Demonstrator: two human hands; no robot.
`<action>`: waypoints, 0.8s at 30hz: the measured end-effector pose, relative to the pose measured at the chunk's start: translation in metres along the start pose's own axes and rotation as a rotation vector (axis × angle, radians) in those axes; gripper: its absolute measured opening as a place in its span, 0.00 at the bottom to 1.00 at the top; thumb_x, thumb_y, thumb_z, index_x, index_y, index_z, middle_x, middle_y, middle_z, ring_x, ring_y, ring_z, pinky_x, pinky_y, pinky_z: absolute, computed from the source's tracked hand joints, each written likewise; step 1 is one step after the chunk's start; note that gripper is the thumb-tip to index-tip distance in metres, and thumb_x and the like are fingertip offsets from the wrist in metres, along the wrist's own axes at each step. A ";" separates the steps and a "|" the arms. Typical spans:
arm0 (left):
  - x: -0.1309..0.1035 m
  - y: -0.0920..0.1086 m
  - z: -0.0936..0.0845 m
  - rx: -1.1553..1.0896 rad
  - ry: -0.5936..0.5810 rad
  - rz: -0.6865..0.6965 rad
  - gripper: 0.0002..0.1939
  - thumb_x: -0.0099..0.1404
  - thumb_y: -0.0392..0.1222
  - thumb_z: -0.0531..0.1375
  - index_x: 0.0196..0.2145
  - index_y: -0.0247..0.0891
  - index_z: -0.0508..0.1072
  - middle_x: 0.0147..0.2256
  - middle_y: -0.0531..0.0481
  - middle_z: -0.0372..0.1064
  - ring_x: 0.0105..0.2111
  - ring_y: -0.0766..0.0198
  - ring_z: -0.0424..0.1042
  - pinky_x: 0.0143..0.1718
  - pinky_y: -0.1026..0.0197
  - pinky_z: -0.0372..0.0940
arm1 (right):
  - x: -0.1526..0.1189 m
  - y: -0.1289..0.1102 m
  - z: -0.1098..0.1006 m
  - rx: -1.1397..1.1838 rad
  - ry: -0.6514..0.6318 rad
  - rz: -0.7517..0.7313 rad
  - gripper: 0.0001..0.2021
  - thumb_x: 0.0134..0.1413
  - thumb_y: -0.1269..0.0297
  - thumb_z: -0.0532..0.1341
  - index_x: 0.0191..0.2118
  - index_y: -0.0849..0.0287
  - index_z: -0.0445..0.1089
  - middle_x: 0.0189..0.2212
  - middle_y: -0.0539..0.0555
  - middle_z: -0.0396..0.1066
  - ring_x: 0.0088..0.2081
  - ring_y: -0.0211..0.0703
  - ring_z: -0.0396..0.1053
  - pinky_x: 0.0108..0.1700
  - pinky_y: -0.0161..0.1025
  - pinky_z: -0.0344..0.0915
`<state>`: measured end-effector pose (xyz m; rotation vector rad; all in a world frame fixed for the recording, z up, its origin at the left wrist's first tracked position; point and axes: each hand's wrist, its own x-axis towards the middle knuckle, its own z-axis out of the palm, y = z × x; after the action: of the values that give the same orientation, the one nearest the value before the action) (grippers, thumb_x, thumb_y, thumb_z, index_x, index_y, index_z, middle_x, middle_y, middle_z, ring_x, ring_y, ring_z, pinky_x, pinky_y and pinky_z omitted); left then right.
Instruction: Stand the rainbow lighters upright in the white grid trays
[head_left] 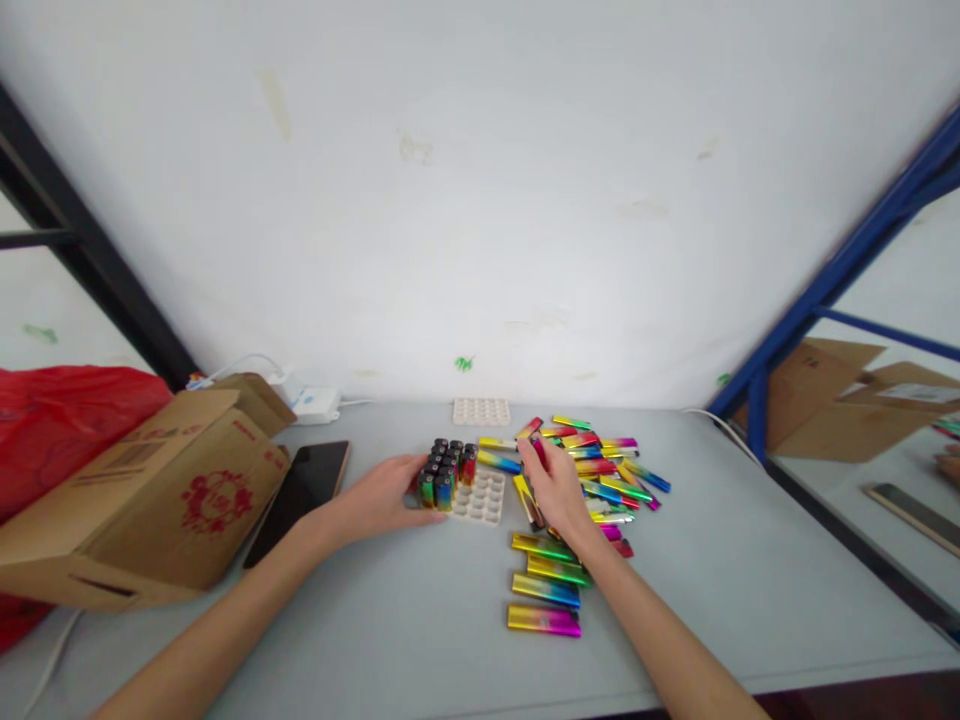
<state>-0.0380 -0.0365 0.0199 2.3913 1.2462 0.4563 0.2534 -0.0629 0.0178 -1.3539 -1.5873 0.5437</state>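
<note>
A white tray point(486, 498) with rows of holes lies on the grey table, and several lighters point(444, 480) stand upright in its left part, black tops up. My left hand point(386, 495) grips the tray's left end, with the thumb along the front and the fingers behind. To the right of the tray, my right hand point(553, 485) is closed on a lighter, of which only a dark reddish end shows between the fingers. Around and beneath that hand lies a loose heap of shiny multicoloured lighters point(600, 467). Several more lighters point(546, 590) lie in a column nearer me.
A second white holed tray point(481, 411) lies by the wall. At left are a cardboard box point(165, 490), a dark tablet-like device point(300, 500), a white power adapter point(315, 404) and a red bag point(67, 420). A blue metal frame point(847, 260) bounds the right side.
</note>
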 end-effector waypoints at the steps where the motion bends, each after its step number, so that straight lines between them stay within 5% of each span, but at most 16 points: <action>1: 0.000 0.001 0.000 0.004 -0.006 -0.003 0.29 0.60 0.62 0.71 0.51 0.42 0.77 0.46 0.42 0.81 0.45 0.45 0.80 0.50 0.50 0.73 | -0.001 -0.002 0.000 -0.007 -0.007 -0.012 0.23 0.73 0.41 0.52 0.32 0.53 0.63 0.23 0.47 0.65 0.27 0.44 0.64 0.32 0.39 0.56; 4: 0.000 0.004 -0.002 -0.003 -0.038 -0.012 0.29 0.61 0.62 0.70 0.51 0.40 0.77 0.47 0.42 0.81 0.46 0.45 0.80 0.50 0.49 0.73 | -0.004 -0.008 -0.002 -0.026 -0.077 -0.077 0.20 0.77 0.45 0.49 0.39 0.53 0.65 0.27 0.49 0.70 0.31 0.46 0.70 0.35 0.40 0.62; 10: -0.001 0.006 -0.003 -0.032 -0.046 -0.007 0.29 0.62 0.60 0.70 0.54 0.40 0.77 0.51 0.43 0.81 0.48 0.46 0.79 0.53 0.51 0.73 | -0.011 -0.018 0.000 -0.255 -0.223 -0.369 0.18 0.80 0.51 0.50 0.39 0.54 0.68 0.42 0.57 0.74 0.45 0.50 0.73 0.49 0.44 0.69; 15: -0.001 0.002 -0.001 -0.014 -0.031 -0.001 0.29 0.62 0.61 0.70 0.52 0.39 0.78 0.49 0.43 0.82 0.46 0.45 0.80 0.50 0.51 0.73 | -0.013 -0.015 0.012 -0.255 -0.263 -0.329 0.19 0.80 0.52 0.52 0.37 0.54 0.69 0.32 0.53 0.75 0.35 0.47 0.73 0.41 0.41 0.68; 24: 0.000 0.001 0.000 -0.031 0.002 0.026 0.27 0.60 0.57 0.72 0.52 0.41 0.78 0.50 0.44 0.82 0.49 0.44 0.81 0.54 0.51 0.73 | -0.010 -0.014 0.025 -0.482 -0.330 -0.415 0.12 0.80 0.56 0.56 0.48 0.58 0.72 0.41 0.58 0.80 0.43 0.52 0.78 0.45 0.43 0.70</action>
<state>-0.0371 -0.0369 0.0207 2.3841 1.2009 0.4829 0.2240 -0.0707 0.0145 -1.2563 -2.3073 0.1312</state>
